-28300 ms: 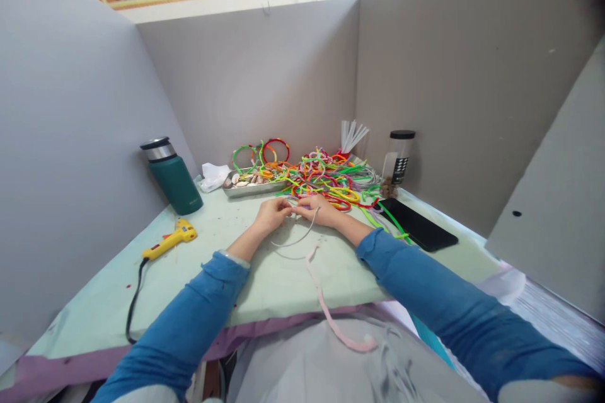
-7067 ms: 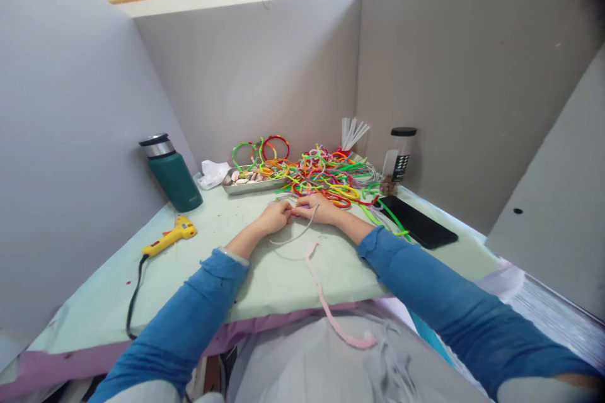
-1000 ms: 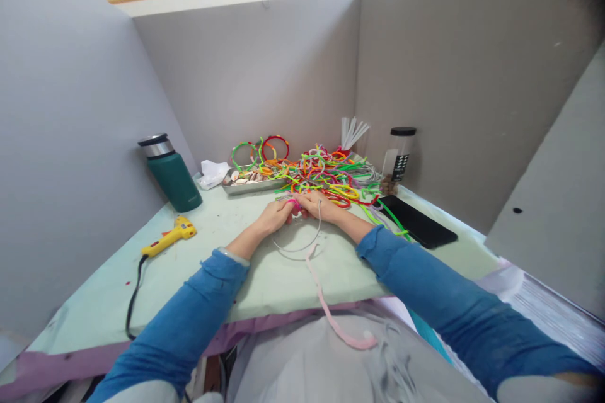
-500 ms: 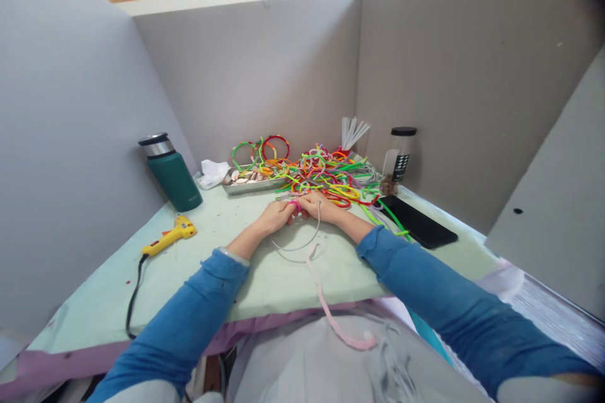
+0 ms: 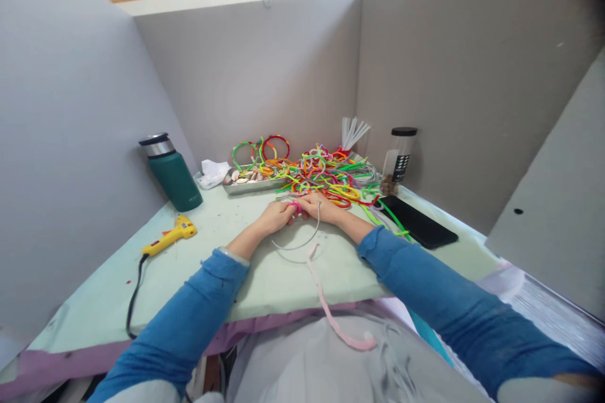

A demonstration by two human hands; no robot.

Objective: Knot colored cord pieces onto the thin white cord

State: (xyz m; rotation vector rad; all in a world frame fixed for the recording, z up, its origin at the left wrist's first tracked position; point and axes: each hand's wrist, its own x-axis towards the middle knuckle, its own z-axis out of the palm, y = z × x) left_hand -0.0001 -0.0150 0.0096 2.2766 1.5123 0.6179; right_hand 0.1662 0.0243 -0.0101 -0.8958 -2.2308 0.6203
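Note:
Close together over the middle of the table, my left hand [image 5: 275, 217] and my right hand [image 5: 317, 206] both have their fingers closed at the far side of a thin grey hoop [image 5: 312, 237]. A bright pink fuzzy stem [image 5: 296, 204] shows on the hoop between my fingertips; both hands pinch there. The hoop's near arc hangs above the tabletop, its shadow below. My fingers hide the pinched stretch. Nearer to me, a pale pink fuzzy strip [image 5: 329, 316] runs from the table over its edge onto my lap.
Behind my hands lie a heap of coloured pipe cleaners [image 5: 326, 170] and a metal tray [image 5: 255, 186] of shells. Left are a yellow glue gun [image 5: 169, 237] with a cord and a green bottle [image 5: 174, 179]. A black phone [image 5: 418, 221] and a clear jar [image 5: 397, 164] are right. Grey partitions [image 5: 255, 75] enclose the table.
Hardly anything differs. My fingers have shifted very slightly around the pink stem, and the hoop stays in the same place.

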